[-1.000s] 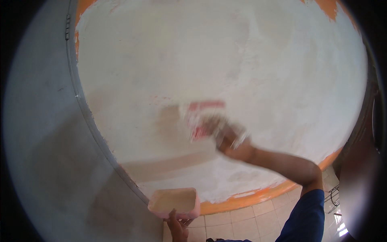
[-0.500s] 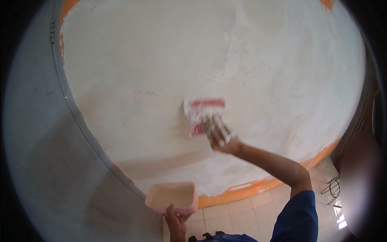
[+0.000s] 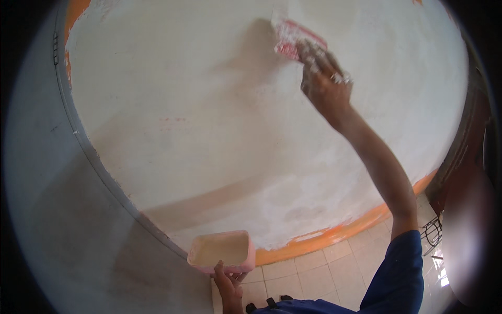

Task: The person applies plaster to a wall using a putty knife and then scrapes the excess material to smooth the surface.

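Note:
High on the whitish wall (image 3: 209,131), my right hand (image 3: 325,78) grips a red putty scraper (image 3: 299,41) smeared with white paste. The scraper's wide blade is against the wall, and white paste clings to my fingers. Low at the left, my left hand (image 3: 229,280) holds a pink plastic tub (image 3: 250,261) by its near side, thumb at the rim and fingers underneath. Inside the tub is a pale, cream-coloured layer. Most of the left fingers are hidden below it.
An orange strip (image 3: 334,238) of paint runs along the wall's foot above pale floor tiles (image 3: 314,280). To the left, a grey surface (image 3: 104,225) meets the wall along a raised edge. A black metal stand (image 3: 432,233) is at the right.
My right hand has swept the scraper upward and a little to the right along the wall, the arm stretching out. The tub in my left hand has stayed nearly in place.

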